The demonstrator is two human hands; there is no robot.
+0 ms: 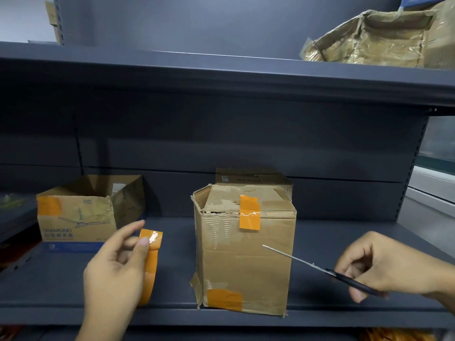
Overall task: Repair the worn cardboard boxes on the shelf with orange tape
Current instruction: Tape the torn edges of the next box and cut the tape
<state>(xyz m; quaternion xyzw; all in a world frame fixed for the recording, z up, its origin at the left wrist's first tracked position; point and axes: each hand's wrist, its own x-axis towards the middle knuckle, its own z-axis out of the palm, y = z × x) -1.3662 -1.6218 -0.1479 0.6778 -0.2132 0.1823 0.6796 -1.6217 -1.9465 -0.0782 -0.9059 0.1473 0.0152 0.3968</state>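
Note:
A worn cardboard box (246,257) stands at the middle of the dark shelf (172,313), torn along its top front edge. It carries an orange tape strip over that edge and an orange patch at its lower left corner. My left hand (115,269) holds a roll of orange tape (150,267) left of the box, thumb and fingers pinching its loose end. My right hand (384,264) grips black-handled scissors (317,267) on the right, blades closed and pointing at the box's front.
An open-topped box (81,217) with an orange patch on its left corner sits at the shelf's left. A smaller box (256,177) stands behind the middle one. On the upper shelf (221,72) at the right rests a crumpled box (369,38) wrapped in clear tape.

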